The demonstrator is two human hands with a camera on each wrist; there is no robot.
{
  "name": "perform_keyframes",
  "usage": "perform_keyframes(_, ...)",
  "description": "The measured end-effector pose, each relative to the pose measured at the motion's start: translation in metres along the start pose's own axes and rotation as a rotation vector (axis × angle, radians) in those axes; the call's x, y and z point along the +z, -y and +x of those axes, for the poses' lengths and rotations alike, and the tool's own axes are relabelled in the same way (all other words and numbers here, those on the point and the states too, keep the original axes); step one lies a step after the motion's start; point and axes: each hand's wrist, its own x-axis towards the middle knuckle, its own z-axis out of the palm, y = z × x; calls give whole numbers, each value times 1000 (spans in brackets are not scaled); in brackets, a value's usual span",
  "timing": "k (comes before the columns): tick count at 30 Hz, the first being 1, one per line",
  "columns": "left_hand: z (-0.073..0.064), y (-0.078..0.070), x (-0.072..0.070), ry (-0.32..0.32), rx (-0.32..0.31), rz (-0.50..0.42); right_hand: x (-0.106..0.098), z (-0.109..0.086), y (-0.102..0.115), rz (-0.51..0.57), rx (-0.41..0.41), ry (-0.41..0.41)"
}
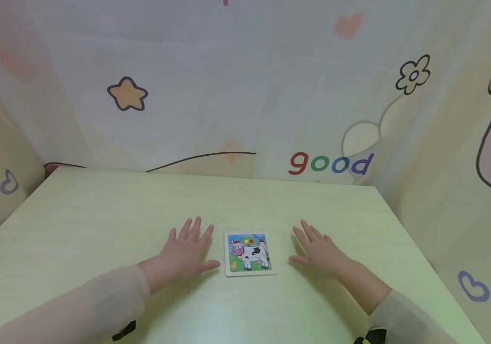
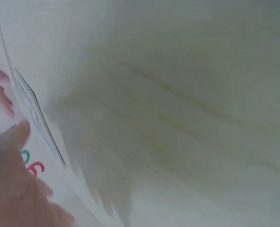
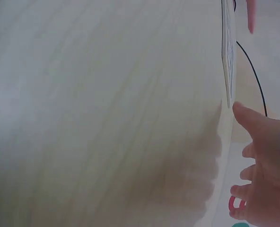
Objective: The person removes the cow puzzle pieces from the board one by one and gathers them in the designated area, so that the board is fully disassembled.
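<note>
A person's two bare hands flank a square, white-bordered flat board bearing a picture of a black-and-white cow (image 1: 249, 254) on a pale yellow-green table (image 1: 142, 205); the board lies flat, slightly right of midway between the table's left and right edges, well in from the far edge. The left hand (image 1: 185, 255) is spread wide, holding nothing, its thumb just beside the board but apart from it; the right hand (image 1: 323, 255), extended with its thumb apart and also holding nothing, is between the board and the table's right edge, its gap to the board wider; both cast shadows on the tabletop. Pale, loose sleeves (image 1: 112, 298) cover the forearms; a small dark item beneath each cuff is too indistinct to identify. Beyond the table's far edge rises a pale printed backdrop (image 1: 211, 95); it shows an orange, black-outlined star (image 1: 127, 94) toward the far-left corner, with the multicoloured word "good" (image 1: 330, 164) and a black-outlined flower (image 1: 414, 75) toward the far-right corner.
</note>
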Motion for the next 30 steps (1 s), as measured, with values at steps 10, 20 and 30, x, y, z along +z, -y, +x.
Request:
perform_keyframes(10, 9, -39, 2, 169, 174, 48, 1, 26, 39, 41, -117, 35)
perform_keyframes(20, 19, -63, 8, 240, 194, 128, 4, 40, 49, 53, -130, 24)
perform_keyframes(30, 24, -61, 15, 237, 219, 173, 2, 47, 47, 155, -99, -2)
